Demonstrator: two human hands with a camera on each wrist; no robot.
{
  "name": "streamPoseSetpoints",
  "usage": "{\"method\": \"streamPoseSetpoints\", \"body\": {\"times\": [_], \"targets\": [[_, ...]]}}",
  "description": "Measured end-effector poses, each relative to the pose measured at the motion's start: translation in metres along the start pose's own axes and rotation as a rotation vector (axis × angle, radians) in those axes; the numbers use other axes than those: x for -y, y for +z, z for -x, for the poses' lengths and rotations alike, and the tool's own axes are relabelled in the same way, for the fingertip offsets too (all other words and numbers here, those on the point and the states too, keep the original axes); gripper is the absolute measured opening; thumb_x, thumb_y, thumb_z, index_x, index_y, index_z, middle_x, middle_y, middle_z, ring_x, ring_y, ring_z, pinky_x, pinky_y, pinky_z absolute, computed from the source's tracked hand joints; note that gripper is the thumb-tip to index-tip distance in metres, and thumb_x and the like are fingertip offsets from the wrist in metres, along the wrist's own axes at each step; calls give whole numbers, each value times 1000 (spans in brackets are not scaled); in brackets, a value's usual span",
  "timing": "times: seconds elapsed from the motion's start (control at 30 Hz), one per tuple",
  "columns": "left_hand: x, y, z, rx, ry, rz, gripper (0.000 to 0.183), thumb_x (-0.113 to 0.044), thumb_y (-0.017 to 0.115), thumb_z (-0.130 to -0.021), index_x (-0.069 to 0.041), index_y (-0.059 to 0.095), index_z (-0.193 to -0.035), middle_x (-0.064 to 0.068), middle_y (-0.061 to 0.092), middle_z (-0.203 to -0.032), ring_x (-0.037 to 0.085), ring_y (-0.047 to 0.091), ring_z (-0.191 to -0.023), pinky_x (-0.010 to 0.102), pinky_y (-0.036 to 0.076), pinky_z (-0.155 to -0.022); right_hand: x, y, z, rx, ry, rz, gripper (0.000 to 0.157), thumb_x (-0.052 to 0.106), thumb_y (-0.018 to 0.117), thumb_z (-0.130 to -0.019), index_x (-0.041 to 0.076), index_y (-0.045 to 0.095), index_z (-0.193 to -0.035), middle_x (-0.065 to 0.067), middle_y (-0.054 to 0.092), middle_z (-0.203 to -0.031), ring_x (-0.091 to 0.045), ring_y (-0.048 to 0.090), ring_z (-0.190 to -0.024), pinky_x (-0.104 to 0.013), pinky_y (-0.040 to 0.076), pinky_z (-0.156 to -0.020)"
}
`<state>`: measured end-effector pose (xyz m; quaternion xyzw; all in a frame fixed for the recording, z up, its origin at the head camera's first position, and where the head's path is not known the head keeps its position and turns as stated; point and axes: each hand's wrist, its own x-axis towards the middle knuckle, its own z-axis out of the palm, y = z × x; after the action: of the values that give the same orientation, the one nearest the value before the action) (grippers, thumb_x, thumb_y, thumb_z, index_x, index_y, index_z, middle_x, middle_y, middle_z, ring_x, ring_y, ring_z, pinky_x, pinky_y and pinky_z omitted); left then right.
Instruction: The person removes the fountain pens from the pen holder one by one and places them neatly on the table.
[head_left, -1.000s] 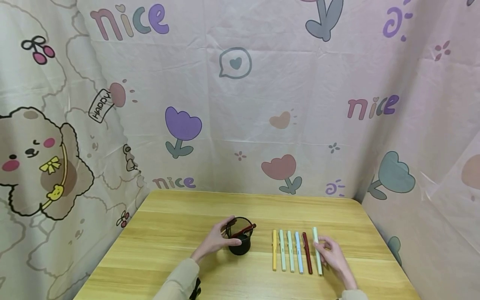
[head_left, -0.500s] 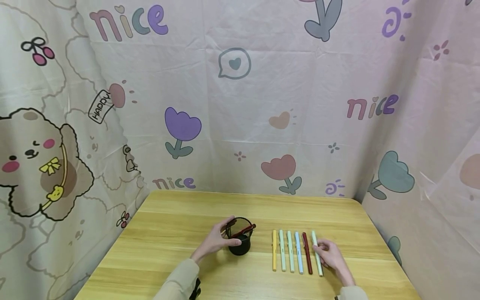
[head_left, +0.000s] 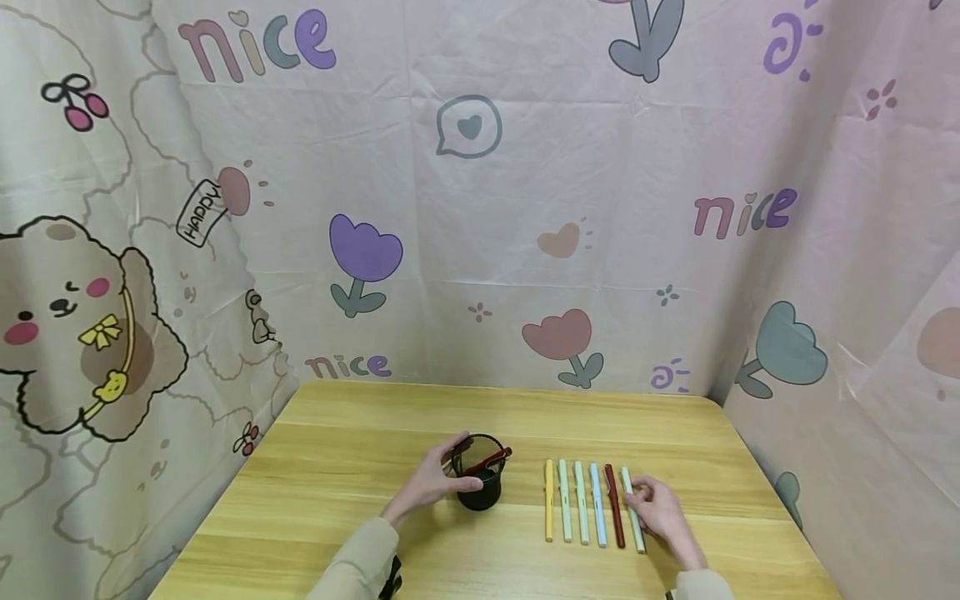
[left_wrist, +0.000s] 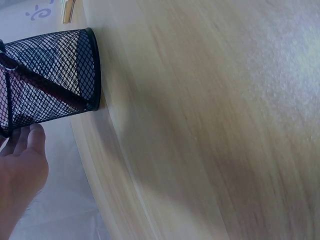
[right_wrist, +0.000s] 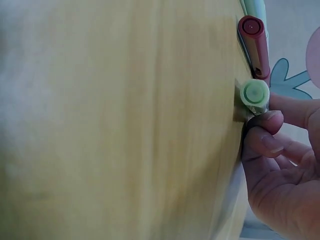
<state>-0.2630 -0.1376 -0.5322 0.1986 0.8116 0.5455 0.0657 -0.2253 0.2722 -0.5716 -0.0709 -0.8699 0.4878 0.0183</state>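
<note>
My left hand (head_left: 433, 478) holds the black mesh pen holder (head_left: 480, 497) on the table, thumb on the near side and fingers round the far side. A dark red pen (head_left: 489, 460) leans inside the pen holder; in the left wrist view it slants through the mesh (left_wrist: 47, 55). My right hand (head_left: 662, 508) pinches a light green pen (head_left: 637, 535) at the right end of a row of pens. In the right wrist view, the round end of that green pen (right_wrist: 255, 93) sits by my fingertips, beside a dark red pen (right_wrist: 252, 31).
Left of the held pen lie a dark red pen (head_left: 615, 510), a light blue pen (head_left: 597, 507), two light green pens (head_left: 581, 504) and a yellow pen (head_left: 549, 502), roughly parallel. A printed curtain (head_left: 465, 208) hangs behind the wooden table (head_left: 360, 425).
My right hand has brought the light green pen slightly toward me, its far end shifting left toward the dark red pen. The left hand and pen holder have stayed in place.
</note>
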Motion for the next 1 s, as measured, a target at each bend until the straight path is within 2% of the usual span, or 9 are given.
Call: {"method": "streamPoseSetpoints", "body": {"times": [0.57,1.0], "targets": [[0,0,-1,-1,-6,17,94,-25,85,-82,1,33,-155,23,34,-161,48,33,-147,61,38,-116,7,0,2,-18,1,56,37,4,69,-89,-14,57,-120,-7,58,-76,-14,53,-51,-22,43,-44],[-1,1,1,-2,-2,-2,91,-24,84,-83,-2,34,-156,23,34,-162,48,34,-147,61,39,-116,2,0,-2,-32,-8,103,37,6,69,-88,-12,60,-119,-7,58,-79,-12,51,-57,-22,44,-47]]}}
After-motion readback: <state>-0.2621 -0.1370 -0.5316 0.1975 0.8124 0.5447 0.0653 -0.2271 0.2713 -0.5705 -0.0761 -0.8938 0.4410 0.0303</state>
